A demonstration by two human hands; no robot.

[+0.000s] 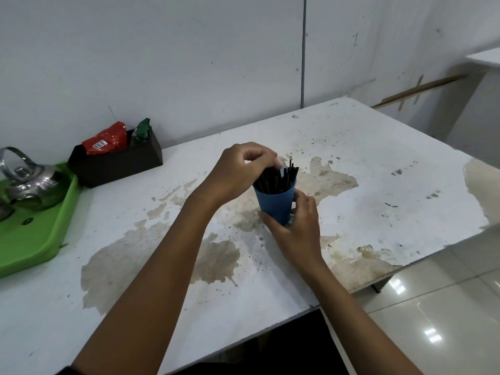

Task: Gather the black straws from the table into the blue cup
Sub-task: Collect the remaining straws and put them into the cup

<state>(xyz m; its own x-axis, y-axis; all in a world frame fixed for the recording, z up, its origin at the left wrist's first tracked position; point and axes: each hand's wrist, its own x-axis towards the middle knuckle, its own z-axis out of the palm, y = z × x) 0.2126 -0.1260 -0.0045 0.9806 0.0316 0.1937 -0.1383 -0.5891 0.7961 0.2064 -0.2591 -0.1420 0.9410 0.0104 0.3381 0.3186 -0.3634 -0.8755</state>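
A blue cup point(274, 201) stands upright near the middle of the stained white table point(378, 163). A bundle of black straws point(281, 176) sticks up out of its mouth. My left hand point(240, 171) hovers over the cup's left rim, its fingers curled down onto the tops of the straws. My right hand point(295, 220) wraps the cup's lower right side, thumb in front and fingers behind. I see no loose straws on the table.
A dark brown box point(116, 163) with red and green packets stands at the back left. Beside it a green tray point(35, 239) carries a metal kettle point(29, 185). The table's right and front edges drop to a glossy tiled floor point(446, 307).
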